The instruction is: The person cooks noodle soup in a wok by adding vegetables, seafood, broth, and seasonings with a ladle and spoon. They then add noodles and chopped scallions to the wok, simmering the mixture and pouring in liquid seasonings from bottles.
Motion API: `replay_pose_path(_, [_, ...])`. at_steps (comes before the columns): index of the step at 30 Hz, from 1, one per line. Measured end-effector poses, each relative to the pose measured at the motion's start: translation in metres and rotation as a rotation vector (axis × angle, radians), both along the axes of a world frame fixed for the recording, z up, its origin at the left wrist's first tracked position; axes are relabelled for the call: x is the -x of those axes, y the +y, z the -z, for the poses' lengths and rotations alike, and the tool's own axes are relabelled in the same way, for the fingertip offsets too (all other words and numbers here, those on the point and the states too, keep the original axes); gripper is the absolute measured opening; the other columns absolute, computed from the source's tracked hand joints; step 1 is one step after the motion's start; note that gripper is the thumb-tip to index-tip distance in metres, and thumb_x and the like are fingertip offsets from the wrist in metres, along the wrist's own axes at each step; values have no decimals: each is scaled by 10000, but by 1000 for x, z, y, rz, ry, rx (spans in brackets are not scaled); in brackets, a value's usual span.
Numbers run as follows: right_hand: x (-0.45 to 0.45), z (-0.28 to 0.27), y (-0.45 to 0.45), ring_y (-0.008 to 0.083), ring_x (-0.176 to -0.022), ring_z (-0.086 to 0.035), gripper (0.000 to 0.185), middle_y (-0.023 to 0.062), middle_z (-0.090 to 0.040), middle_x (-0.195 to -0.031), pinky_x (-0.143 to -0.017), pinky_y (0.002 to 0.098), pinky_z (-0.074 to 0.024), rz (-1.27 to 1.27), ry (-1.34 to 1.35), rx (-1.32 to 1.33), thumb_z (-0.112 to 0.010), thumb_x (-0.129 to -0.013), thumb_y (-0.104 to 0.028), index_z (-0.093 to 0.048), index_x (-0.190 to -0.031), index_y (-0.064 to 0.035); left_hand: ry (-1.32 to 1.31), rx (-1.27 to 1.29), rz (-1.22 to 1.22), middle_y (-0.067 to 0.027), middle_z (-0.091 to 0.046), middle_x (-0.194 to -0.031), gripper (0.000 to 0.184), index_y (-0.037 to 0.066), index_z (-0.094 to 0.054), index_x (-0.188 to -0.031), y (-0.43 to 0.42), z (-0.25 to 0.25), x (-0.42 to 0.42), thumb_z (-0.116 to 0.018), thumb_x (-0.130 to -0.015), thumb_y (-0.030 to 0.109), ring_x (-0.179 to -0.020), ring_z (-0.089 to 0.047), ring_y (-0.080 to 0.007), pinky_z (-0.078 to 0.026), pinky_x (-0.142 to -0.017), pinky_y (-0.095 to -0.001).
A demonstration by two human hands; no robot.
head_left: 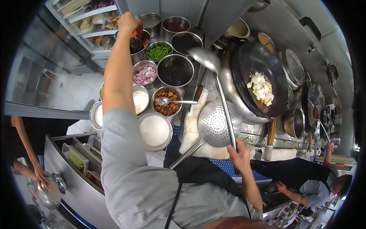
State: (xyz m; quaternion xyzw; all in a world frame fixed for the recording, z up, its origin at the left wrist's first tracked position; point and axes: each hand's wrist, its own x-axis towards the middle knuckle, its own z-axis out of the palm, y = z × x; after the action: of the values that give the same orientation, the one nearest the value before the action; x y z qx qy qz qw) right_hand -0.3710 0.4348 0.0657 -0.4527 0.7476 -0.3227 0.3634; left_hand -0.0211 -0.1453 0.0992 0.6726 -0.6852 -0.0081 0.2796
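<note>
My left hand [129, 23], stretched to the far left, is closed around the top of a dark bottle [135, 44] with an orange-red band near its neck. The bottle is over or in a metal pot, partly hidden. My right hand [240, 155] grips the handle of a long steel ladle [206, 59], its bowl raised between the pots and the wok. A black wok [280, 82] on the stove holds pale chopped pieces [260, 87]. Below the ladle handle lies a round perforated skimmer [220, 123] on a cloth [192, 124].
Metal pots hold chopped greens [159, 51], chopped purple onion [145, 75], brown pieces with a spoon [162, 101] and white powder [154, 130]. A bamboo brush [271, 137] sits beside the wok. A co-worker [316, 179] stands at right; another person's hand [42, 177] touches a bowl at lower left.
</note>
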Motion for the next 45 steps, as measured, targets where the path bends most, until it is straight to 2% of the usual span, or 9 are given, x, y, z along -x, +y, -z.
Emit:
replay_pose_path(4, [-24,-32,-77,97,-515,-541,498,15,-565,-668,-459,278,-454,-30,-121,49,-625,-907,-58,-493,-1385,-12,2,245,76,-222,-719,-1018,518,-19,-707,-1053,25,-73,-22,-817,-690,334,-924,-706,-352,-546,-808,-425])
replay_pose_path(5, [-28,-41,-95,93,-509,-540,583,18,-570,-688,-442,273,-458,-33,-206,38,-614,-912,-48,-427,-1463,-21,107,293,-99,-217,-697,-1134,355,68,-727,-1062,80,-121,4,-689,-743,219,-1082,-655,-358,-509,-916,-438])
replay_pose_path(8, [-32,-48,-140,93,-472,-526,636,32,-570,-716,-397,269,-445,-109,-227,62,-598,-921,-41,-359,-1511,-27,316,881,184,-174,-689,-1047,301,25,-696,-1019,95,-167,-37,-720,-745,149,-969,-657,-325,-511,-880,-405])
replay_pose_path(9, [-32,-46,-152,96,-462,-522,634,34,-566,-717,-393,271,-444,-119,-253,62,-595,-924,-42,-357,-1511,-25,619,784,366,-168,-687,-1040,306,24,-694,-1031,107,-169,-38,-728,-756,152,-961,-654,-309,-511,-877,-400])
replay_pose_path(12, [-35,-45,-173,98,-428,-500,593,25,-540,-685,-363,276,-427,-110,-360,55,-586,-931,-45,-390,-1491,-30,1029,446,530,-129,-677,-1014,264,50,-698,-1078,155,-134,-37,-716,-830,141,-946,-636,-231,-507,-871,-371])
replay_pose_path(13, [-35,-47,-177,97,-421,-493,555,22,-535,-675,-360,276,-425,-109,-384,45,-586,-931,-45,-429,-1463,-25,981,463,454,-122,-720,-1002,492,-13,-678,-1075,157,-114,-47,-857,-700,248,-839,-692,-227,-532,-770,-357])
replay_pose_path(15, [-34,-45,-184,97,-416,-493,478,22,-539,-672,-355,277,-425,-129,-442,30,-588,-928,-40,-490,-1396,-23,975,426,442,-72,-711,-911,346,-1,-660,-992,197,-93,-44,-829,-703,83,-825,-666,-152,-528,-779,-306])
replay_pose_path(34, [-26,-21,-194,95,-467,-514,117,39,-581,-716,-384,240,-418,-5,-1006,103,-616,-954,-109,-531,-1015,-58,1126,233,141,-108,-694,-1020,487,-11,-576,-1152,362,7,-104,-822,-732,15,-924,-672,-175,-525,-877,-323])
replay_pose_path(45, [-6,-23,-159,75,-552,-517,291,30,-551,-785,-402,219,-423,-75,-1505,-44,-541,-999,-160,-512,-1266,-46,1137,152,237,-118,-700,-1008,462,-17,-590,-1157,379,-8,-71,-796,-743,2,-919,-675,-188,-523,-876,-339])
